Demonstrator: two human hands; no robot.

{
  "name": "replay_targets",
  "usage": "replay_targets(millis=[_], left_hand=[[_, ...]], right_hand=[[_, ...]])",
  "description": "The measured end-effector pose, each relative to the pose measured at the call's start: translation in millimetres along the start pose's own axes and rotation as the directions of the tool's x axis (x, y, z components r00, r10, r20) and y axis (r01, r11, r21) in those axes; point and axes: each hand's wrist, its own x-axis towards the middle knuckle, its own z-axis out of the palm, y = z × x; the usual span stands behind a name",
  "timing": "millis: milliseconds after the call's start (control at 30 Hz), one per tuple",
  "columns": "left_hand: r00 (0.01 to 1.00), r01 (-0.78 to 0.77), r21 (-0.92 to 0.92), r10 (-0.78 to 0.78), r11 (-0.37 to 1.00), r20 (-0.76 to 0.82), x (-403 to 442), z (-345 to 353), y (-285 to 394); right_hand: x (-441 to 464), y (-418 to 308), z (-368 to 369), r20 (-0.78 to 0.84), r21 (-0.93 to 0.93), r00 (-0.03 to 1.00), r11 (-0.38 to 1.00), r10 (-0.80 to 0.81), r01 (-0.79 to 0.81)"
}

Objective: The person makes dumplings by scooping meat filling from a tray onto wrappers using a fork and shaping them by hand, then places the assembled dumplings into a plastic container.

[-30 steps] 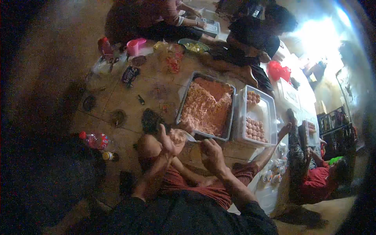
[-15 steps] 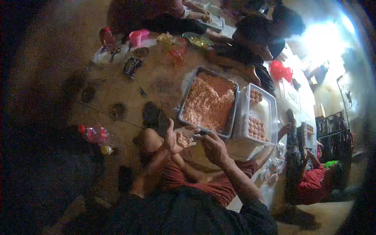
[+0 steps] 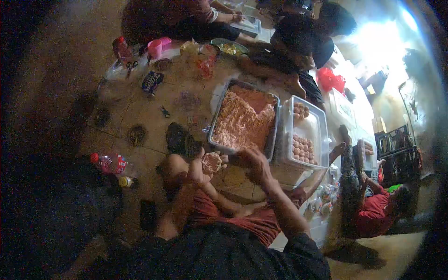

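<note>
My left hand is cupped palm up around a flattened round of pinkish meat mixture. To its right, my right hand is closed at the near edge of the tray; whatever is between its fingers is too dark and blurred to name. A large mass of the same pinkish mixture fills much of that tray. Beside it stands a clear plastic box with rows of meatballs at its near end and a smaller cluster at its far end.
A red-capped bottle and a small yellow-capped bottle lie to the left. Further back are a pink cup, a dark packet and a green plate. Several people sit around, one in a red shirt.
My right hand has drawn away from the left palm toward the tray's near edge. The mixture in my left hand now appears as a rounder, flatter disc.
</note>
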Motion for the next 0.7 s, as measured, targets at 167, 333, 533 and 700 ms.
replay_targets(millis=[167,333,533,700], left_hand=[[0.994,0.065,-0.044,-0.068,0.997,-0.09,7.9,-42.5,-8.9],[0.972,-0.066,0.399,0.149,0.914,-0.18,-0.7,-58.3,-13.6],[0.795,0.215,-0.392,0.073,0.895,0.602,10.1,-54.4,2.0],[0.983,-0.029,-0.278,0.077,0.96,0.166,13.6,-9.7,-5.9]], right_hand=[[44.3,64.2,13.2,-0.108,-0.547,0.994,0.835,0.007,-0.065],[34.5,188.6,76.5,0.0,-0.638,0.896,0.69,-0.445,0.343],[19.0,93.7,-12.6,-0.171,-0.254,0.985,0.967,-0.031,-0.013],[-4.7,18.9,-33.5,0.065,0.111,0.886,0.879,0.46,-0.464]])
